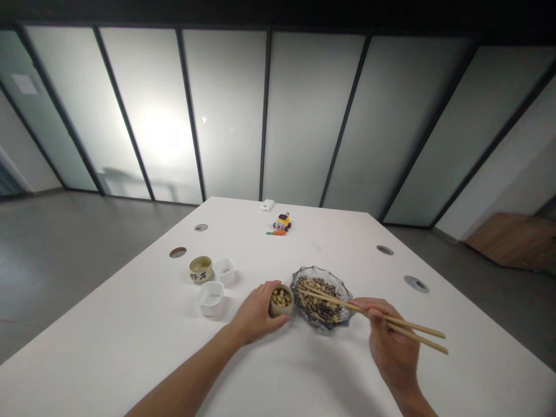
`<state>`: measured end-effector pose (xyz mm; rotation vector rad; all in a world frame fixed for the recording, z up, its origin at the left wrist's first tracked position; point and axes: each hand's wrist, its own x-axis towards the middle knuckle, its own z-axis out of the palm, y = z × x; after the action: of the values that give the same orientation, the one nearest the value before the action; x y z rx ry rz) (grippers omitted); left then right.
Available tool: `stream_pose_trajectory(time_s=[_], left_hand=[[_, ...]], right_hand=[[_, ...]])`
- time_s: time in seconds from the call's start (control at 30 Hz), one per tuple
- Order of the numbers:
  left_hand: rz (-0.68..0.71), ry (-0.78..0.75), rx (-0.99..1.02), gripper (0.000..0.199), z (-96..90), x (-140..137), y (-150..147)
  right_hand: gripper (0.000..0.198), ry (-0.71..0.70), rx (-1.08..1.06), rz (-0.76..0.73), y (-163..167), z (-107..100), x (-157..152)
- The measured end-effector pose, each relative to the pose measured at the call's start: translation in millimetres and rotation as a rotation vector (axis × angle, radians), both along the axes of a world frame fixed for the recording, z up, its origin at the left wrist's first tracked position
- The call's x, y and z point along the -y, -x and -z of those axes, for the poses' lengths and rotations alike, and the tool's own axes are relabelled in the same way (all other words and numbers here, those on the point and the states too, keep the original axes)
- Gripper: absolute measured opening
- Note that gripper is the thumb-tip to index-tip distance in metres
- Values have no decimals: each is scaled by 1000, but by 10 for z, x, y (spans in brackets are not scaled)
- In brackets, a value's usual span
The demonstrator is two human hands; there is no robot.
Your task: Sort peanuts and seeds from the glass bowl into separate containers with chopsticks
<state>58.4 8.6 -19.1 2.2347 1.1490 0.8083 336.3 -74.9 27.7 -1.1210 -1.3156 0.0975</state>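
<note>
My left hand (257,313) is wrapped round a small beige cup (283,310), which holds pale nuts that look like peanuts or pistachios (281,297). Right beside the cup stands a scalloped clear glass bowl (345,284), with sunflower seeds and other mixed pieces (320,298) inside. A pair of wooden chopsticks (412,331) is gripped in my right hand (391,341), to the right of the bowl. Their tips lie over the seeds at the bowl's left side; whether anything is pinched between them is too small to tell.
Left of my left hand are a greenish ceramic cup with dark characters (200,271) and two white plastic containers (211,300). Farther back on the white table (143,318) sit a yellow toy vehicle (282,222), a toy carrot (277,233) and a small white device (267,205).
</note>
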Motion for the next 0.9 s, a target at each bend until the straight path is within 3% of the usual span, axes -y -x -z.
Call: stream_pose_trajectory(time_s=[0.13, 0.2, 0.53, 0.9], left_hand=[[7, -2, 8, 70, -3, -2, 3], [6, -5, 9, 70, -7, -4, 3], [7, -7, 2, 70, 11, -11, 8], [15, -6, 0, 71, 35, -22, 11]], right_hand=[[54, 34, 69, 213, -323, -54, -46], [59, 74, 112, 246, -429, -59, -71], [54, 198, 239, 113, -464, 30, -162], [53, 102, 114, 207, -499, 14, -128]])
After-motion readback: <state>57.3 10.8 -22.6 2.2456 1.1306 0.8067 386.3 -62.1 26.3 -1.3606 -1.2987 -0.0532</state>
